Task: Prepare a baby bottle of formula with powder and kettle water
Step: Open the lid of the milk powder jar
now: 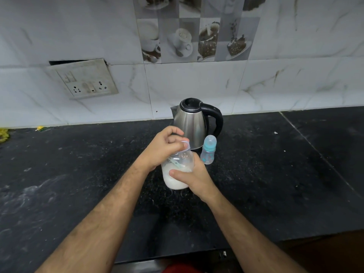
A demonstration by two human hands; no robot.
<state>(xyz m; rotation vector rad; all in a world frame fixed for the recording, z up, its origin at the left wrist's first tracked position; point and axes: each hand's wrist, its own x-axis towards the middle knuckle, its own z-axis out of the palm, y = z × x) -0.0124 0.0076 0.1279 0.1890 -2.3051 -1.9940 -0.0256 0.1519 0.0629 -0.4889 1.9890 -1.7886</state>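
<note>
We see a black speckled counter below a white marble-look tiled wall. A grubby switch and socket plate sits crooked on it, beside picture tiles showing cups and cake.

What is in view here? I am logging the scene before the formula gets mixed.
Powder jar: one, clear with white powder, on the counter, in front of the kettle.
Scoop: one, pale, inside the jar.
Lid: one, clear, at the jar's mouth.
Kettle: one, steel and black, by the wall.
Baby bottle: one, clear with teal cap, right of the jar.
Counter: one, black.
Socket plate: one, grey, on the wall.
Left hand: grips the lid.
Right hand: holds the jar.
</note>
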